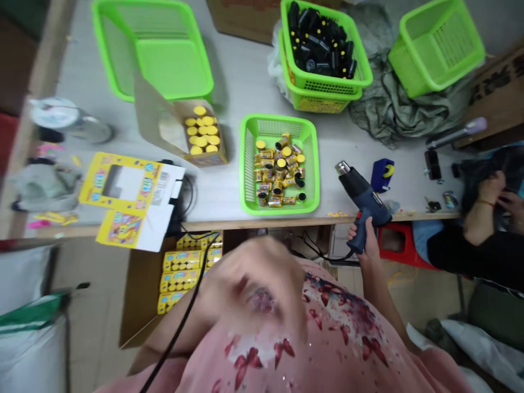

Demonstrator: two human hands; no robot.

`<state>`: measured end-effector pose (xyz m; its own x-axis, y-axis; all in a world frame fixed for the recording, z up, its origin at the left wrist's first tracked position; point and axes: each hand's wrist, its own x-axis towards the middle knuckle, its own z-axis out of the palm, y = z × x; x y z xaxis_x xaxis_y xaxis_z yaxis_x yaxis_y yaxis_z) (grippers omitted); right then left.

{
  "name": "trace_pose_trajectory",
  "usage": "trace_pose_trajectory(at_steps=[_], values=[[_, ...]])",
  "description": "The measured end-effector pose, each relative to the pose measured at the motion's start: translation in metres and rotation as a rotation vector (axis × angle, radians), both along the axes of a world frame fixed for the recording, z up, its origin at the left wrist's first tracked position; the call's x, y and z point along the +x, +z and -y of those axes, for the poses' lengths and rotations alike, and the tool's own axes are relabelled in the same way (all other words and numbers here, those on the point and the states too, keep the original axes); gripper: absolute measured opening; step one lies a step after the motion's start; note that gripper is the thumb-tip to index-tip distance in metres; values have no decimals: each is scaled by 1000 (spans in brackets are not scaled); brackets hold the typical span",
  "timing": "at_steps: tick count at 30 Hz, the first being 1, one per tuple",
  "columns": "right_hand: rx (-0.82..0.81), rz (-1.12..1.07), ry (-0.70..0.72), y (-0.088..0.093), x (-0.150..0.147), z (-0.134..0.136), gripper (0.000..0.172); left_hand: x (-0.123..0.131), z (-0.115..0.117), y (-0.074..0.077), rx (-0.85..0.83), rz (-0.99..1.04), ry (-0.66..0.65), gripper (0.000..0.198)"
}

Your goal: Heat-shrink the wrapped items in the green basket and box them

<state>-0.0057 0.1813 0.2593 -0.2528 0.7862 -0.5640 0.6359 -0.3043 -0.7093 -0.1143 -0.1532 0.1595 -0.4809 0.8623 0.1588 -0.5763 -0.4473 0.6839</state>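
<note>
A person's right hand (pixel 364 240) gripped a heat gun (pixel 362 192) by its handle at the near edge of the table (pixel 241 76); the blurred left hand's (pixel 254 289) grip could not be told.

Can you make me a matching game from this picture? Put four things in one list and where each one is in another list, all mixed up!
Things:
1. Heat gun
2. Black cylinders with yellow dots
3. Yellow-wrapped tubes
4. Round yellow tops

Places:
A. Open cardboard box
B. Right hand
C. Upper basket of the stacked green pair
D. Green basket by the table's front edge

Right pairs: 1-B, 2-C, 3-D, 4-A
</note>
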Motion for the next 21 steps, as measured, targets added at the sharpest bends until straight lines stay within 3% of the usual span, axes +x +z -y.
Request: trace_pose_trajectory(at_steps=[1,3,4,5,7,9,15,21], values=[[-33,14,11,6,-4,11,67,-4,-31,-2,141,-6,-109,30],[-109,45,40,12,-13,32,74,-3,-93,-3,-13,228,12,35],[-148,56,88,13,-18,41,81,0,-121,-4,-20,350,-18,52],[-193,71,143,12,-23,49,89,5,-143,-4,-9,508,-65,68],[-283,95,248,8,-30,61,102,15,-172,-6,76,710,-163,77],[-338,122,296,3,-33,69,108,21,-182,-9,145,792,-202,69],[-334,213,334,-4,-31,76,106,22,-174,-15,156,872,-144,57],[-226,150,418,0,-38,81,102,28,-173,-15,226,784,-67,67]])
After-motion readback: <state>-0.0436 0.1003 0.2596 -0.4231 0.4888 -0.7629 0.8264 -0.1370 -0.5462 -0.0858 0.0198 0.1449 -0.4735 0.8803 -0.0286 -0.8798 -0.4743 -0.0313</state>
